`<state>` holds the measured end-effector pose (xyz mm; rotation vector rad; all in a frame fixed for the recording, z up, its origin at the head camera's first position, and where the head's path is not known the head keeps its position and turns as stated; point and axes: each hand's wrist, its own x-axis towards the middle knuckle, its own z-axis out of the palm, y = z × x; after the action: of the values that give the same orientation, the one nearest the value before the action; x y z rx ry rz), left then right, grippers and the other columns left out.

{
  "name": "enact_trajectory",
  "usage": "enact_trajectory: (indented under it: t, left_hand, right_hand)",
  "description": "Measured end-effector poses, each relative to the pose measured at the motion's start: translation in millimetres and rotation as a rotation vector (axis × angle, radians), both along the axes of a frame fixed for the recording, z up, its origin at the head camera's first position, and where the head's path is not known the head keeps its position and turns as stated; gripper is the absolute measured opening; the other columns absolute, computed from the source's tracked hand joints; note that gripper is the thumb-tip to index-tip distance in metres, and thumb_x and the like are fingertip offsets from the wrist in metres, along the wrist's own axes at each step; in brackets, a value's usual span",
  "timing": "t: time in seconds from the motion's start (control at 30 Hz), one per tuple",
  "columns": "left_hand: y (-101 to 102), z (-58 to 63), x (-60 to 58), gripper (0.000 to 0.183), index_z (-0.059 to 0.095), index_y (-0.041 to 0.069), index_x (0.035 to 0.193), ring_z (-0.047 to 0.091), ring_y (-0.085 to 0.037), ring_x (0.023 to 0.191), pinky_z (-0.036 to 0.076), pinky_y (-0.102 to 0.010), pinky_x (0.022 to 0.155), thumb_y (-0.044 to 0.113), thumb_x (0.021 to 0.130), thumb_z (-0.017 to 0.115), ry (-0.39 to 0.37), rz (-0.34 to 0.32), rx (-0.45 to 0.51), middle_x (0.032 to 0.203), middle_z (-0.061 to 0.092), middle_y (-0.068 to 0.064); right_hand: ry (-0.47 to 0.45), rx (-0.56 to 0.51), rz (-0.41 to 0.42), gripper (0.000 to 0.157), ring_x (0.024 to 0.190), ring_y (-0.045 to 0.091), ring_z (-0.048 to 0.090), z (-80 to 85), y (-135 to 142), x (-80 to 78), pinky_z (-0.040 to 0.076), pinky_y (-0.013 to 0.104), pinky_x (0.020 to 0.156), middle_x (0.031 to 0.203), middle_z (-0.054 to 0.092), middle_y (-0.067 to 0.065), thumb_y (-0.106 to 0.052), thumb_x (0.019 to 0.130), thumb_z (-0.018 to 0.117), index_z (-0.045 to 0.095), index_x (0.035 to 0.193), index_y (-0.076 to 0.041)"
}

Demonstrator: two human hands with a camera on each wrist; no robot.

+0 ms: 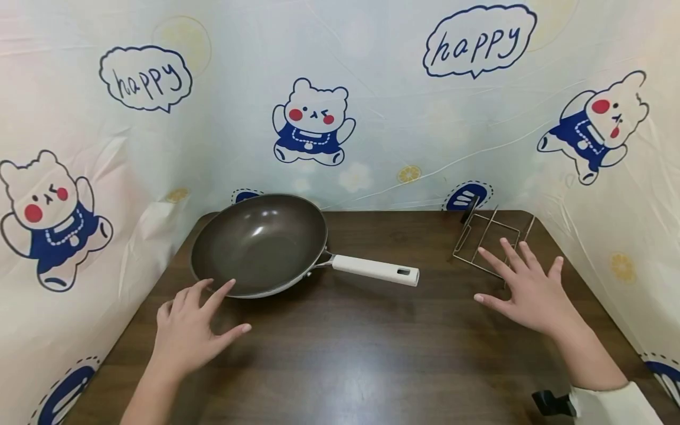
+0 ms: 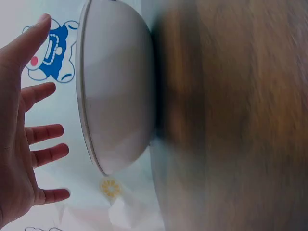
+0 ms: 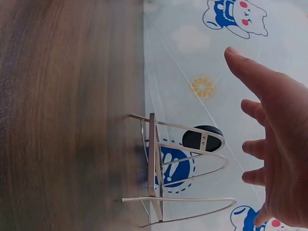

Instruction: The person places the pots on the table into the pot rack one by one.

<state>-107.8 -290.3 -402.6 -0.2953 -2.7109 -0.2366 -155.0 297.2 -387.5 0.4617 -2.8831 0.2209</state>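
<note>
A frying pan (image 1: 265,248) with a dark inside and a white handle (image 1: 374,270) lies at the table's back left, handle toward the right. My left hand (image 1: 193,330) hovers with spread fingers by the pan's near rim; the left wrist view shows the pan's pale outer side (image 2: 118,86) beyond the fingers. At the right, a metal wire rack (image 1: 486,239) with a black oval piece (image 3: 203,138) stands near the back edge. My right hand (image 1: 531,289) is held fingers apart just in front of the rack, holding nothing.
The brown wooden table (image 1: 340,360) is enclosed at the back and sides by a pale cloth (image 1: 382,118) printed with bears and the word happy. A black strap (image 1: 552,404) sits at the right sleeve (image 1: 616,404).
</note>
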Motion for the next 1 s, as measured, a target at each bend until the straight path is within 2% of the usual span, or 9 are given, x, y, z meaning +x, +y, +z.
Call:
enact_trajectory:
  t: [0.17, 0.3, 0.4, 0.53, 0.73, 0.87, 1.0]
  left_hand:
    - [9.2, 1.5, -2.8, 0.082, 0.054, 0.026, 0.137, 0.045, -0.041, 0.113, 0.033, -0.065, 0.077, 0.062, 0.068, 0.078, 0.039, -0.047, 0.063, 0.128, 0.049, -0.016]
    - [16.0, -0.4, -6.9, 0.076, 0.059, 0.019, 0.132, 0.051, -0.036, 0.105, 0.039, -0.061, 0.074, 0.047, 0.066, 0.085, 0.089, -0.132, 0.153, 0.120, 0.053, -0.013]
    - [22.4, -2.8, -8.8, 0.070, 0.062, 0.013, 0.128, 0.054, -0.032, 0.101, 0.042, -0.055, 0.077, 0.035, 0.066, 0.088, 0.096, -0.198, 0.245, 0.115, 0.056, -0.011]
    - [33.0, -5.7, -9.8, 0.063, 0.064, 0.012, 0.125, 0.053, -0.025, 0.106, 0.042, -0.047, 0.084, 0.029, 0.069, 0.088, 0.048, -0.238, 0.360, 0.115, 0.056, -0.005]
    - [50.8, -8.7, -13.1, 0.059, 0.063, 0.016, 0.126, 0.053, -0.017, 0.104, 0.044, -0.035, 0.083, 0.025, 0.073, 0.087, -0.029, -0.282, 0.485, 0.118, 0.058, 0.000]
    - [62.9, -10.6, -16.9, 0.060, 0.063, 0.011, 0.125, 0.055, -0.019, 0.101, 0.044, -0.028, 0.081, 0.017, 0.071, 0.088, -0.041, -0.335, 0.570, 0.116, 0.060, -0.003]
    - [74.9, -13.9, -21.3, 0.059, 0.064, 0.005, 0.122, 0.056, -0.026, 0.098, 0.047, -0.032, 0.078, 0.006, 0.068, 0.087, -0.059, -0.394, 0.644, 0.114, 0.060, -0.006]
  right_hand:
    - [0.037, -0.051, 0.056, 0.090, 0.141, 0.051, 0.017, 1.2, -1.6, -2.2, -0.007, 0.079, 0.098, 0.158, 0.020, 0.021, -0.060, 0.080, 0.070, 0.029, 0.154, -0.028]
    - [0.065, -0.100, 0.113, 0.087, 0.139, 0.051, 0.021, 1.9, -4.0, -5.4, 0.000, 0.075, 0.104, 0.155, 0.025, 0.024, -0.054, 0.080, 0.073, 0.035, 0.152, -0.022]
    - [0.060, -0.150, 0.145, 0.083, 0.139, 0.049, 0.023, 2.3, -6.9, -7.7, 0.004, 0.072, 0.107, 0.154, 0.027, 0.025, -0.049, 0.081, 0.075, 0.039, 0.149, -0.018]
    - [0.043, -0.195, 0.168, 0.079, 0.139, 0.049, 0.025, 2.6, -10.6, -9.2, 0.007, 0.070, 0.108, 0.153, 0.029, 0.026, -0.045, 0.081, 0.076, 0.043, 0.147, -0.016]
    - [0.038, -0.242, 0.198, 0.077, 0.140, 0.049, 0.023, 2.9, -14.9, -10.6, 0.009, 0.071, 0.107, 0.153, 0.028, 0.026, -0.040, 0.081, 0.078, 0.045, 0.145, -0.014]
    - [0.036, -0.271, 0.219, 0.076, 0.141, 0.048, 0.020, 3.0, -18.3, -13.3, 0.010, 0.070, 0.108, 0.155, 0.025, 0.025, -0.038, 0.081, 0.079, 0.046, 0.145, -0.012]
    - [0.003, -0.302, 0.229, 0.075, 0.139, 0.050, 0.023, 4.6, -22.5, -15.6, 0.011, 0.069, 0.109, 0.156, 0.024, 0.023, -0.036, 0.081, 0.079, 0.046, 0.144, -0.011]
